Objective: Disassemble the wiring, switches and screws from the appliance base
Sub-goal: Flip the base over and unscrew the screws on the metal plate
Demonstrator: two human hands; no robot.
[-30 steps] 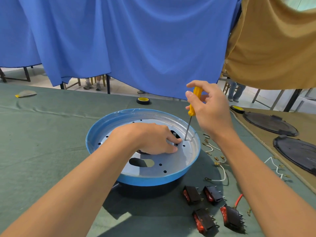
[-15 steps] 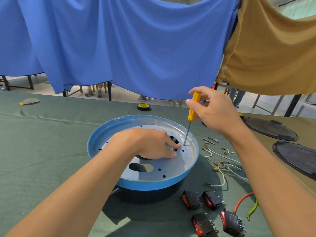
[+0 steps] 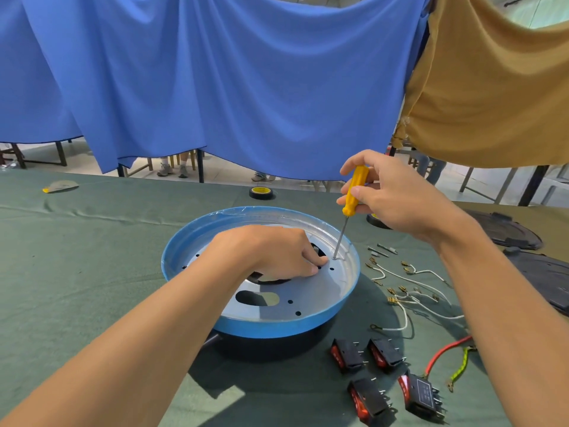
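Appliance base (image 3: pixel 345 300): round, blue-rimmed, with a silver perforated inner plate; seated on a dark lower housing on the green table cover (image 3: pixel 77 272), roughly centre of view.
Left hand (image 3: pixel 277 252): palm down inside the base, pressing on the silver plate; fingers curled, fingertips just left of the screwdriver tip. Whether anything is pinched beneath them cannot be told.
Right hand (image 3: pixel 397 198): closed around the yellow handle, gripping it between thumb and fingers, raised above the far right rim of the base.
Screwdriver (image 3: pixel 354 192): yellow handle, thin metal shaft; held nearly upright with a slight tilt, tip set down on the plate close to the inner right wall (the screw itself is too small to make out).
Switches (image 3: pixel 385 374): four black rocker units with red faces, lying loose on the cover in front and to the right of the base, in two rows of two.
White wires (image 3: pixel 412 300): several short leads with brass terminals, scattered on the cover just right of the base.
Red wire (image 3: pixel 443 352): curved, lying beside a yellow-green wire (image 3: pixel 460 369), right of the switches.
Tape roll (image 3: pixel 261 192): black with a yellow core, flat on the cover beyond the base.
Black covers (image 3: pixel 511 232): two dark round panels at the right edge, on a brown surface.
Backdrop: blue cloth (image 3: pixel 215 81) and tan cloth (image 3: pixel 492 87) hanging behind the table.
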